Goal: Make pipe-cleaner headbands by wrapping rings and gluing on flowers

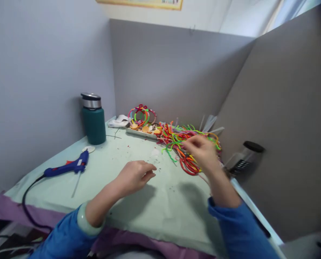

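Note:
My left hand [136, 176] hovers over the middle of the table, its thumb and fingers a little apart and nothing visible between them. Farther right, my right hand [202, 153] is raised in a pinch in front of a heap of coloured pipe cleaners [188, 162]. A green pipe cleaner [173, 144] shows right by its fingertips, but I cannot tell whether they grip it or only pass in front of it. The right hand is slightly blurred.
A blue glue gun [68, 168] with a black cord lies at the left. Behind it stands a green bottle [93, 124]. A shallow tray [141, 133] holds round pieces and pipe-cleaner rings. A black-lidded clear container [243, 158] is at right. Grey panels [171, 72] enclose the table [160, 216].

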